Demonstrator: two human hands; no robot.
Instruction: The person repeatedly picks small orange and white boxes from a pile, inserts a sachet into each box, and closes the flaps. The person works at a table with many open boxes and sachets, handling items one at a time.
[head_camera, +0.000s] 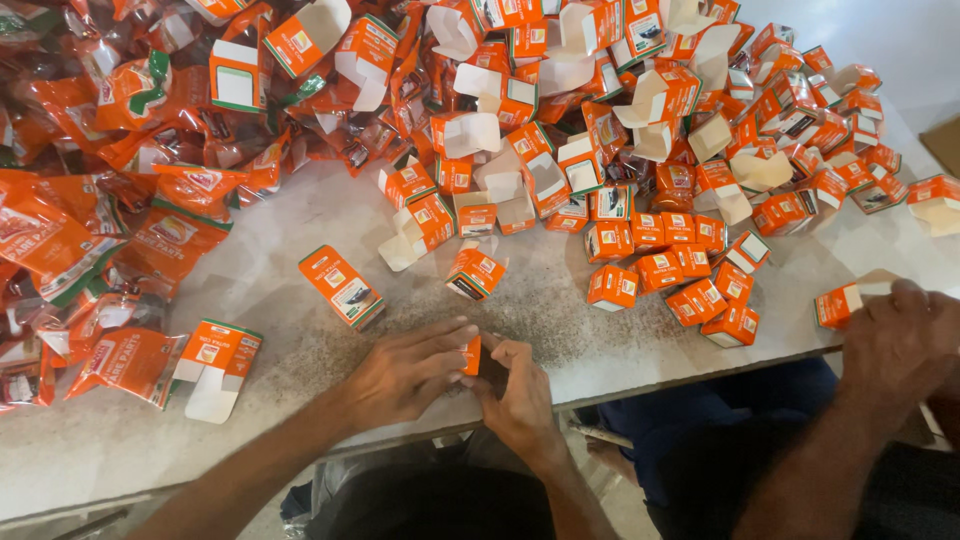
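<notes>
A small orange carton (472, 356) sits between the person's two hands at the near edge of the counter (300, 370), roughly at its middle. Only a narrow orange face shows; its long axis seems to stand nearly upright, leaning slightly toward the far edge, though most of the carton is hidden by fingers. The left hand (405, 372) lies palm down, fingers stretched long and nearly flat, their tips touching the carton's left side. The right hand (520, 395) is curled, thumb and fingers bent around the carton's right side, pinching it; a dark thing between the hands cannot be made out.

Just beyond, on the bare counter, a closed orange box (342, 286) lies flat, its long axis running diagonally from far left to near right. A small upright box (474, 272) stands near it to the right. An unfolded carton with white flaps (214, 366) lies toward the near left. Orange foil pouches (60, 240) heap along the left edge, and a big pile of folded cartons (650, 150) fills the far side. At the near right corner, another person's hand (895, 345) closes on a carton (838, 303).
</notes>
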